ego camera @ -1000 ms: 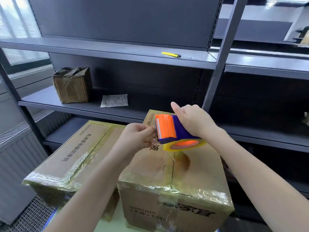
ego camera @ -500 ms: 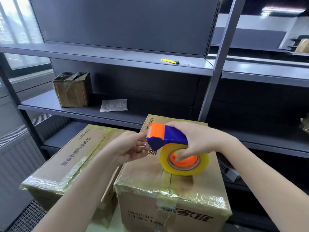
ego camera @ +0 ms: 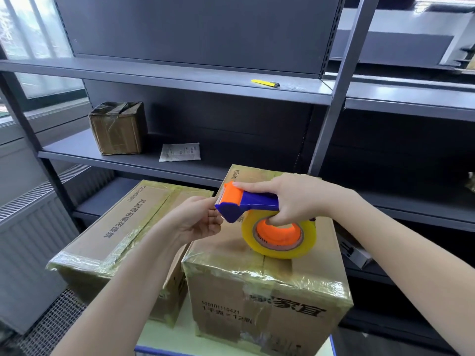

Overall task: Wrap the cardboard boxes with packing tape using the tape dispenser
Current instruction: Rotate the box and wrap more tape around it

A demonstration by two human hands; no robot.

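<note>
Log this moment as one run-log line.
right hand: grips tape dispenser | left hand: pinching at its cutter end | over: front cardboard box | tape pull: not started

The near cardboard box (ego camera: 267, 299) front reads "100101110421" and "家宜".

Two bare forearms, no sleeves visible

Two taped cartons and a tape dispenser

A blue and orange tape dispenser (ego camera: 253, 202) carrying a yellowish tape roll (ego camera: 279, 233) is held over the top of the right cardboard box (ego camera: 264, 283), its orange cutter end pointed to 9 o'clock. A second, flatter cardboard box (ego camera: 120, 227), also wrapped in glossy tape, is set touching it at 9 o'clock.
</note>
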